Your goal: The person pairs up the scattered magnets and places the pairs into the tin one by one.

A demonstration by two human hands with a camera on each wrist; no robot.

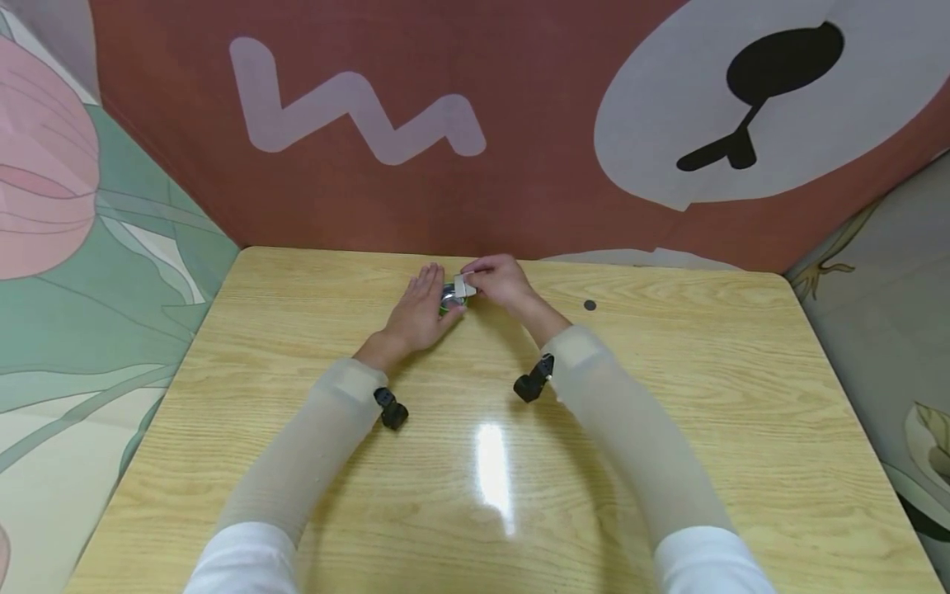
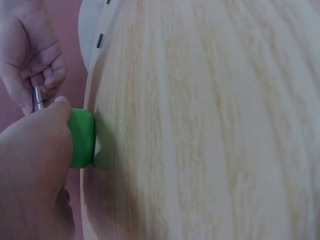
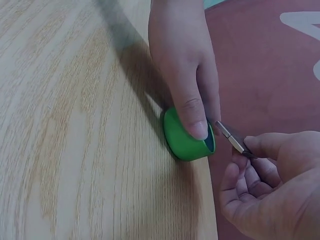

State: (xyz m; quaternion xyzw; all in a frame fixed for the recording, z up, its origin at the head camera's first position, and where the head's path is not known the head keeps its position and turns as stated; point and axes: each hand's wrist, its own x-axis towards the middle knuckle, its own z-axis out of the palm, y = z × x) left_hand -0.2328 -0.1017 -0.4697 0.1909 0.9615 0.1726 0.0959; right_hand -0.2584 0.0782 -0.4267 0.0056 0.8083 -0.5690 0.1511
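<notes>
A small round green container (image 3: 187, 142) with a shiny inside stands on the wooden table near its far edge. My left hand (image 1: 419, 316) holds it from the left, fingers along the far side. In the right wrist view the left thumb lies across its rim. My right hand (image 1: 503, 280) is just to the right and pinches a small flat silvery metal piece (image 3: 233, 140) between thumb and fingers. That piece (image 1: 463, 285) is tilted over the container's edge. Much of the green side (image 2: 82, 137) is hidden by the left hand in the left wrist view.
A small dark disc (image 1: 590, 305) lies on the table (image 1: 668, 412) to the right of the right hand. Behind the far edge rises a reddish-brown cloth (image 1: 534, 198) with a printed animal face. Patterned cloths hang at both sides.
</notes>
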